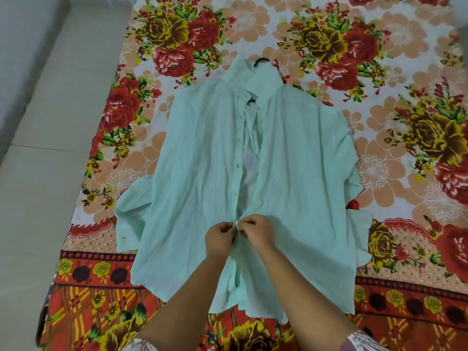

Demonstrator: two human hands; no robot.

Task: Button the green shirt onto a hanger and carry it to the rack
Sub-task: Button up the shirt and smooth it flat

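Both hands are meeting at the lower centre of the frame: the left hand [219, 236] and right hand [255, 230] are each pinching one front edge of the green shirt [197, 160], fingertips pressed together where the two edges join, apparently working a button through its hole. The shirt is lying spread flat on its back across the middle of the floral bedspread [379, 173]. The hanger [262, 60] is already inside it, its dark hook poking out above the collar in the upper centre. From the collar down to the hands the front is gaping open, with several unfastened buttons [237, 166] showing along the placket. Below the hands the edges are lying close, though I cannot tell whether they are fastened. So the buttoning looks barely begun, and the carrying is not started; no rack is showing anywhere.
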